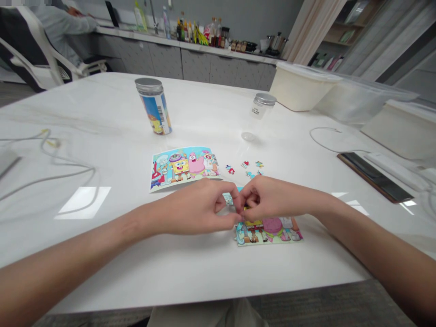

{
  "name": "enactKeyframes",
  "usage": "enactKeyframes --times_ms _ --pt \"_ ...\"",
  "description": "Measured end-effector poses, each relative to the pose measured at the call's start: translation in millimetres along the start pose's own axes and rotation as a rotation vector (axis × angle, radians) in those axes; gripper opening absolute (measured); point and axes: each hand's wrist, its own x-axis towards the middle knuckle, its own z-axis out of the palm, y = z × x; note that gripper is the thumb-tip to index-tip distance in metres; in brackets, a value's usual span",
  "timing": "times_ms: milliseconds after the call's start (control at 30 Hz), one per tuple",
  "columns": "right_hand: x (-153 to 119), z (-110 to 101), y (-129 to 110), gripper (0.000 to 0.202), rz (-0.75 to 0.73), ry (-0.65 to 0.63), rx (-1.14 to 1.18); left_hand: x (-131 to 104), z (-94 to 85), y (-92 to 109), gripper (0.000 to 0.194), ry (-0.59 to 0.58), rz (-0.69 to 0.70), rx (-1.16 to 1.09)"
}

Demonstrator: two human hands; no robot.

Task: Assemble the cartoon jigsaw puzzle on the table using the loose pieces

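The flat multicoloured cartoon jigsaw, seemingly mostly joined, lies partly under the right hand. Its fingers and the left hand's meet closely; whether they clamp a piece, I cannot tell. Small loose multicoloured pieces lie unplaced beyond.

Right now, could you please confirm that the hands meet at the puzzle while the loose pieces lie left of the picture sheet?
Not quite: the head view shows the loose pieces right of the picture sheet; the left hand and right hand do meet at the puzzle.
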Motion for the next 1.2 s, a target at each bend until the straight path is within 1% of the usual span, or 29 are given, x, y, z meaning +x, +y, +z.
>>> enactKeyframes --times_ms 33,100,133,200,300,567,800,1033,1200 --pt "0.4 -0.1 0.4 0.015 0.004 -0.007 0.009 -3.1 -1.2 1.2 0.012 -0.026 0.118 0.064" --pt "0.8 -0.6 1.1 0.016 0.015 -0.006 0.019 -8.4 -1.9 3.6 0.01 -0.132 0.307 0.17" --pt "0.8 -1.0 1.2 0.017 0.02 -0.004 0.023 -10.1 -1.3 4.6 0.012 -0.164 0.359 0.223" --pt "0.8 -1.7 1.2 0.017 0.027 0.0 0.03 -11.6 1.3 6.2 0.014 -0.186 0.415 0.328" --pt "0.7 -2.6 0.8 0.016 0.022 -0.011 0.04 -10.6 5.1 7.5 0.016 -0.206 0.424 0.42" --pt "1.4 -2.5 1.5 0.011 0.013 -0.049 0.093 -9.8 4.5 8.6 0.017 -0.267 0.36 0.398" --pt "-0.1 -3.0 2.2 0.013 -0.041 -0.068 0.119 -10.6 6.2 6.5 0.017 -0.237 0.377 0.403" --pt "-2.8 -0.8 0.6 0.004 -0.145 -0.009 0.109 -10.8 5.1 7.1 0.018 -0.254 0.372 0.395" --pt "-1.4 0.3 1.8 0.003 -0.153 -0.004 0.177 -10.3 3.9 6.4 0.017 -0.249 0.37 0.395"
